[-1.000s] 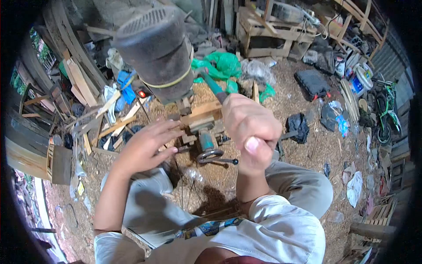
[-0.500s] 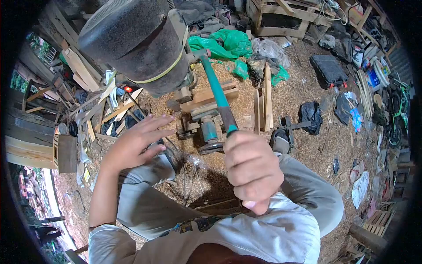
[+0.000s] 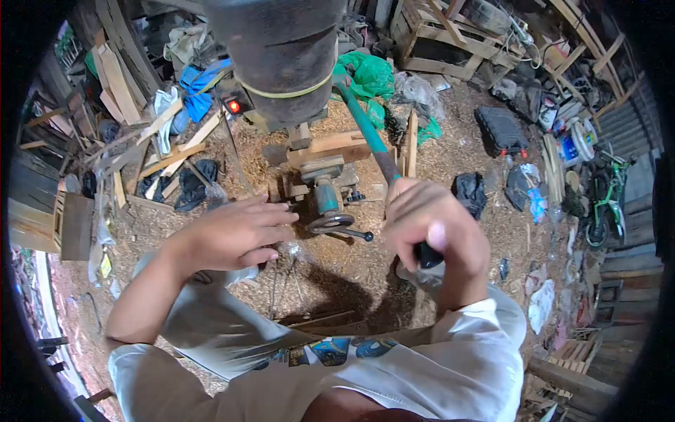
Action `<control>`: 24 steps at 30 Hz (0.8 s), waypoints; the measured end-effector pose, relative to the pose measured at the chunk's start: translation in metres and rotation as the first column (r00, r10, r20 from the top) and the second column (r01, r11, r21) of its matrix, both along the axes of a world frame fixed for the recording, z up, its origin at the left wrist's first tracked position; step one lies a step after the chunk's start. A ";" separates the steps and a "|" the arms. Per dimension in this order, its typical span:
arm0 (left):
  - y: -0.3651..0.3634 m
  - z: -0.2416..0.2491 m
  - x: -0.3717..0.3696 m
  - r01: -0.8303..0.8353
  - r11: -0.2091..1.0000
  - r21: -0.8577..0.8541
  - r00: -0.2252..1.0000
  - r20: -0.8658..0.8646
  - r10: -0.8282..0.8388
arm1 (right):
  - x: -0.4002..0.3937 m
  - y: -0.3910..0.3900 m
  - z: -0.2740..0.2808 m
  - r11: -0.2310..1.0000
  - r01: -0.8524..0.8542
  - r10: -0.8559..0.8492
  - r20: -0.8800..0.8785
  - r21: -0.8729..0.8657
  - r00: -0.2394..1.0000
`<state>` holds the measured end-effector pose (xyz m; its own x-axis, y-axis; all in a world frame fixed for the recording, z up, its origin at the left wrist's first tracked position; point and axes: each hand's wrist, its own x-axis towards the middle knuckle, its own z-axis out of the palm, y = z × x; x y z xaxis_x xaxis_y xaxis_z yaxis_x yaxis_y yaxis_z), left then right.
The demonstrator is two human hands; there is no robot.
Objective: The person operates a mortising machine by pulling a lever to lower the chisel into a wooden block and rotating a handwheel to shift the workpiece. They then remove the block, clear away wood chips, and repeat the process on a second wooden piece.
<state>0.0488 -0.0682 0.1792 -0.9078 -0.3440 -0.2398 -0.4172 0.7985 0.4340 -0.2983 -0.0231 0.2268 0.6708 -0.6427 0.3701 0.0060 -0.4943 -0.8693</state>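
Right hand (image 3: 432, 232) is clenched on the green lever (image 3: 365, 126), whose long axis runs up-left toward the drill press motor (image 3: 285, 56); left hand (image 3: 235, 235), released, is held flat beside the vise (image 3: 327, 200).

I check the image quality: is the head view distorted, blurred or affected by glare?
Head view: strong fisheye bending with black corners; the motor housing looms large and soft; right hand on the green lever is reasonably sharp; lighting even, no glare.
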 end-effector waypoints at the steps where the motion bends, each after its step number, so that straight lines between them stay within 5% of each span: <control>1: 0.000 -0.005 0.002 0.044 0.999 0.019 0.999 0.004 -0.044 | 0.002 0.000 0.012 0.995 0.023 -0.010 -0.141 0.093 0.990; 4: 0.004 -0.006 -0.002 0.016 0.994 -0.112 0.999 -0.043 -0.021 | 0.021 0.006 0.044 0.955 0.129 -0.007 -0.415 0.268 0.910; 6: 0.000 -0.016 0.001 -0.055 0.998 -0.039 0.992 -0.112 0.051 | 0.043 0.010 0.055 0.868 0.397 -0.115 -0.657 0.298 0.745; 9: -0.007 -0.033 0.009 -0.129 0.961 0.243 0.943 -0.271 0.195 | 0.043 0.005 0.045 0.960 0.261 -0.127 -0.682 0.097 0.720; 14: 0.002 -0.026 0.027 -0.142 0.969 0.200 0.974 -0.146 0.173 | 0.055 0.000 0.043 0.968 -0.014 -0.192 -0.775 -0.251 0.602; 16: 0.009 -0.024 0.035 -0.141 0.960 0.240 0.974 -0.141 0.178 | 0.058 -0.003 0.046 0.974 -0.061 -0.157 -0.848 -0.217 0.507; 24: 0.014 -0.019 0.084 -0.164 0.947 0.277 0.977 -0.085 0.194 | 0.054 0.005 0.010 0.984 0.099 -0.176 -0.798 -0.146 0.576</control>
<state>0.1330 -0.0540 0.1598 -0.8629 -0.4407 -0.2472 -0.4804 0.5638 0.6719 -0.2438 -0.0178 0.2368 0.6227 -0.7492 -0.2256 -0.7512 -0.4917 -0.4404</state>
